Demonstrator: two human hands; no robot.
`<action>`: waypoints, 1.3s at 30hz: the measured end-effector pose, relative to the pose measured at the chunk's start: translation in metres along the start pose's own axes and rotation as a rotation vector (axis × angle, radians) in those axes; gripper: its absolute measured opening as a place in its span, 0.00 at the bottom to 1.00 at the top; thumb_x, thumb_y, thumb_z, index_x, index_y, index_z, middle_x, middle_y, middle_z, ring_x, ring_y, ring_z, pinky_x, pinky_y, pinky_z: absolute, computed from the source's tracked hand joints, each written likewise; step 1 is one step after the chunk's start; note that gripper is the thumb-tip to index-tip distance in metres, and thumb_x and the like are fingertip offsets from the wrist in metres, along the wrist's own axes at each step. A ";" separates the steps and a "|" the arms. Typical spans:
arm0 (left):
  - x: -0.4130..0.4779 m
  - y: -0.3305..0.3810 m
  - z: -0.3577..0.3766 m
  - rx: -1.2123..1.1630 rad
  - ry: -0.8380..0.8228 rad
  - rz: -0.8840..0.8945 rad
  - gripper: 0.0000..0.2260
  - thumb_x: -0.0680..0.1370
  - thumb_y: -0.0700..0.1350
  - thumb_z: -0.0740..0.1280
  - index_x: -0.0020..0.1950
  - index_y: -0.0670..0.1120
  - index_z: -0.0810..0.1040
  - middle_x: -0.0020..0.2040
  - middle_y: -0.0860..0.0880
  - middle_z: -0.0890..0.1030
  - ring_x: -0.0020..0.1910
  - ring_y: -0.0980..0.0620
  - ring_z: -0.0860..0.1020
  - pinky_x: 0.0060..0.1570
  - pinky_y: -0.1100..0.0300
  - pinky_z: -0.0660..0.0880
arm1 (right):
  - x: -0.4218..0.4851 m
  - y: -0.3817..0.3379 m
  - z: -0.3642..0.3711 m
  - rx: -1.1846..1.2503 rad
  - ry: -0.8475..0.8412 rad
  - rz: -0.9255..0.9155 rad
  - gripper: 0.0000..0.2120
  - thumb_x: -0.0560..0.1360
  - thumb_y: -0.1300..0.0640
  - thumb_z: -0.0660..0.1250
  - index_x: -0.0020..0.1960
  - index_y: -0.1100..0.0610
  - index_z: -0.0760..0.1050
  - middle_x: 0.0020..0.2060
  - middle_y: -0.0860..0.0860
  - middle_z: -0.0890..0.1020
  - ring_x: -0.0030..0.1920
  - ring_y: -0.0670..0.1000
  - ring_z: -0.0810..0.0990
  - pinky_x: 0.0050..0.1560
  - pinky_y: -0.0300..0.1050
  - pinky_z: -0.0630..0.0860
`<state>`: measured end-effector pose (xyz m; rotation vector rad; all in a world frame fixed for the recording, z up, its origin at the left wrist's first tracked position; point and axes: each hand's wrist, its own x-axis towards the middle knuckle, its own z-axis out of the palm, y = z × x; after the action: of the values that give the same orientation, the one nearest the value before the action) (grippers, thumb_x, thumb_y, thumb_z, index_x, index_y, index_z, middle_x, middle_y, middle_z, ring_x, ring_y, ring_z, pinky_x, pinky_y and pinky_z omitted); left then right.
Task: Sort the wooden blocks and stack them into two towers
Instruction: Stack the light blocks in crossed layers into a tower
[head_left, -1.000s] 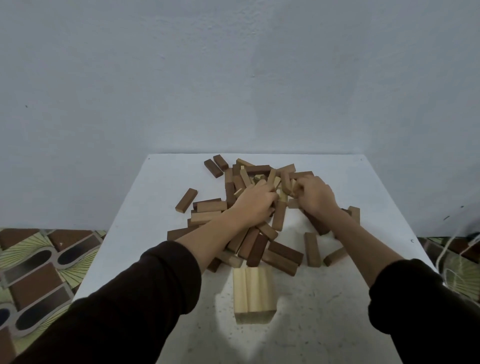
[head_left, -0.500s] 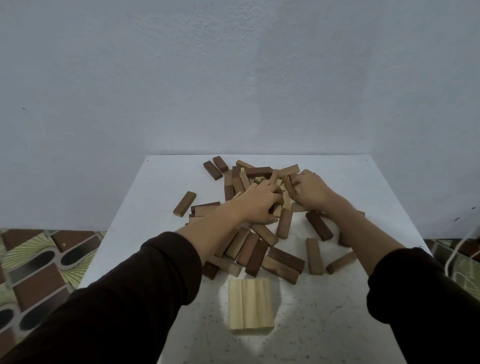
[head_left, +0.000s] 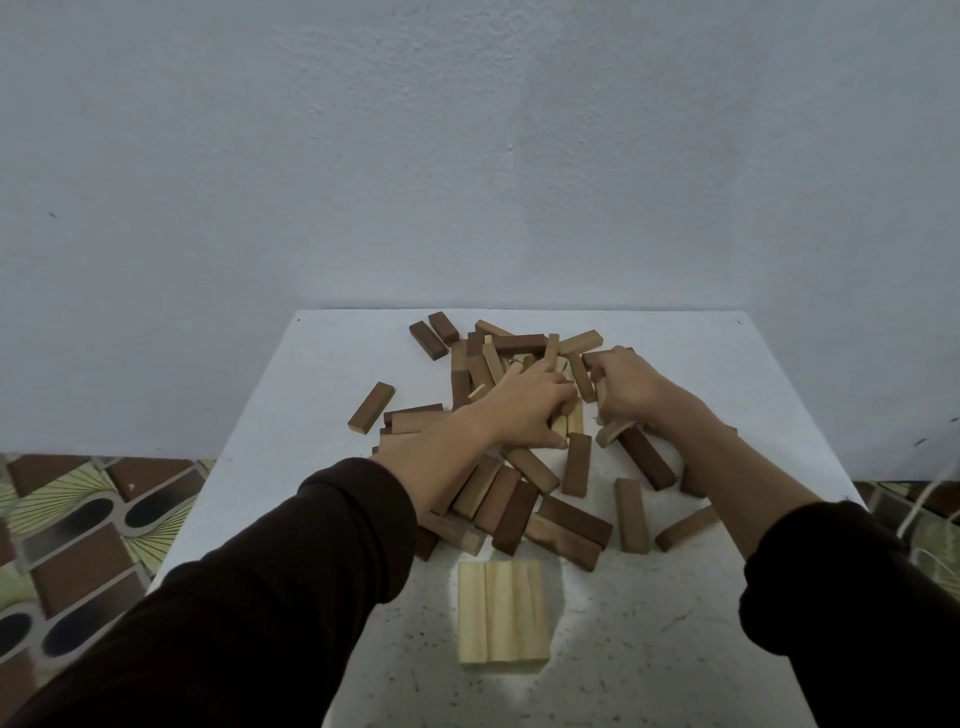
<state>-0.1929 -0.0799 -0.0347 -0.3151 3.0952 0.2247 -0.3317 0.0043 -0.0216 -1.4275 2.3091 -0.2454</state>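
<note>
A loose pile of wooden blocks (head_left: 511, 499), dark brown and mid-brown with several pale ones mixed in, covers the middle of the white table (head_left: 322, 395). In front of it, three pale blocks lie side by side as a flat layer (head_left: 503, 613). My left hand (head_left: 522, 410) lies palm-down on the pile, its fingers curled around pale blocks (head_left: 569, 422). My right hand (head_left: 631, 387) is just to its right, closed on a pale block (head_left: 612, 432) whose end pokes out below the palm. Both forearms hide part of the pile.
A single brown block (head_left: 371, 408) lies apart at the left and two dark ones (head_left: 435, 334) at the back. Loose blocks (head_left: 685, 527) lie near the right forearm. A plain wall stands behind the table and patterned floor (head_left: 78, 540) shows at the left.
Both hands have stayed in the middle of the pile, shifting only slightly. Blocks around them have been nudged, and a pale block end now shows under the right hand.
</note>
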 end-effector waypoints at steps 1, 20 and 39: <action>0.000 0.001 0.000 0.003 0.012 0.002 0.16 0.72 0.55 0.71 0.50 0.45 0.73 0.53 0.49 0.76 0.57 0.49 0.67 0.52 0.52 0.64 | 0.000 0.001 0.001 0.003 0.000 -0.008 0.20 0.62 0.66 0.77 0.51 0.63 0.75 0.46 0.52 0.74 0.44 0.50 0.72 0.33 0.38 0.66; 0.002 0.007 0.006 -0.065 0.131 -0.011 0.17 0.70 0.53 0.73 0.50 0.44 0.73 0.50 0.49 0.77 0.58 0.48 0.69 0.45 0.57 0.57 | -0.008 0.001 0.009 0.070 0.098 -0.083 0.13 0.60 0.72 0.70 0.41 0.61 0.72 0.33 0.45 0.70 0.37 0.51 0.71 0.29 0.39 0.63; -0.098 0.013 -0.054 -0.571 0.440 -0.188 0.27 0.66 0.42 0.78 0.61 0.43 0.72 0.56 0.48 0.78 0.56 0.52 0.75 0.54 0.61 0.72 | -0.091 -0.092 -0.032 0.146 0.185 -0.316 0.23 0.66 0.63 0.74 0.60 0.61 0.72 0.50 0.51 0.68 0.52 0.50 0.72 0.44 0.32 0.64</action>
<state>-0.0994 -0.0557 0.0240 -0.7514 3.3096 1.1838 -0.2353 0.0407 0.0626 -1.7521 2.1407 -0.6492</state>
